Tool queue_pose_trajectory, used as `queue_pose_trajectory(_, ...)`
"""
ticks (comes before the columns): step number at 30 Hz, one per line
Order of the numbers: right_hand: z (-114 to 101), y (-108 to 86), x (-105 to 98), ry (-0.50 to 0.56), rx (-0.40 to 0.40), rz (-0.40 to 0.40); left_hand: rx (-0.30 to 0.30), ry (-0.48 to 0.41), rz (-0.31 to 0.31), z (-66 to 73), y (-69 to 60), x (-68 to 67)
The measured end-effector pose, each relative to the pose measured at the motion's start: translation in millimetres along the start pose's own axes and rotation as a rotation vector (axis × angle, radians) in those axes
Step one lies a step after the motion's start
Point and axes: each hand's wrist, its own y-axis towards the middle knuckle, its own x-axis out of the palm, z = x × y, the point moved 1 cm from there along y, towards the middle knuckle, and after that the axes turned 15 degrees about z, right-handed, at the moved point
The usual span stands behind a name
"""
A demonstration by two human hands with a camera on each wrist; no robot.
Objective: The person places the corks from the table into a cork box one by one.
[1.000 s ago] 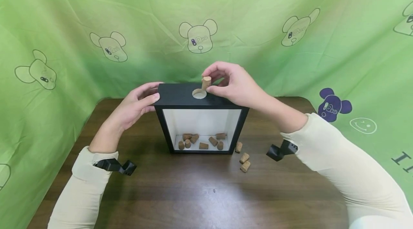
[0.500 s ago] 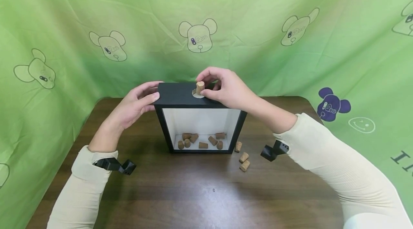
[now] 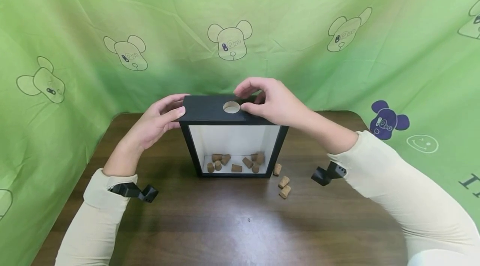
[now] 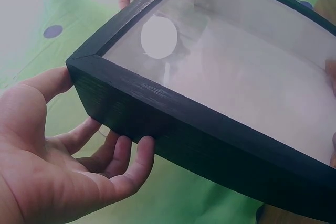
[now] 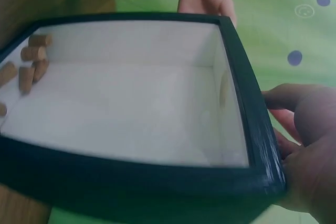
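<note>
A black-framed box with a clear front and white inside stands on the table, a round hole in its top. My left hand holds its upper left corner, the thumb and fingers on either side in the left wrist view. Beside the hole, my right hand is over the top's right part, thumb and fingers curved and apart with nothing between them. Several corks lie or stand on the floor inside, also seen through the front in the right wrist view.
Outside the box's lower right corner, three loose corks lie on the brown wooden table. A green cloth with printed bear heads hangs behind and at both sides.
The cork my right hand pinched has left the fingers and gone through the hole; a blurred cork shows at the inside's right. The right hand has moved slightly right. My left hand has stayed put.
</note>
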Motion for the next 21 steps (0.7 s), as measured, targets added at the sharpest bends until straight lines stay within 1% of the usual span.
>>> queue_pose_trajectory(3, 4.9, -4.7, -14.3, -0.062, 0.015, 0.032, -0.003, 0.004, 0.000, 1.1, -0.6, 0.5)
queue_pose_trajectory(9, 20.6, -21.6, -50.0, -0.143, 0.087, 0.116, 0.000, 0.011, -0.005, 2.8, -1.4, 0.8)
queue_pose_trajectory(12, 27.8, -32.7, -67.5, -0.162, 0.111, 0.149, 0.003, 0.009, -0.004, 2.7, -1.5, 0.2)
queue_pose_trajectory(15, 39.7, -44.0, -83.0, -0.170, 0.130, 0.181, 0.006, 0.009, -0.001, 2.3, -1.4, -0.2)
queue_pose_trajectory(21, 65.1, -69.8, -105.7, -0.189, 0.209, 0.231, 0.007, 0.002, -0.002, 0.6, -0.7, 0.5)
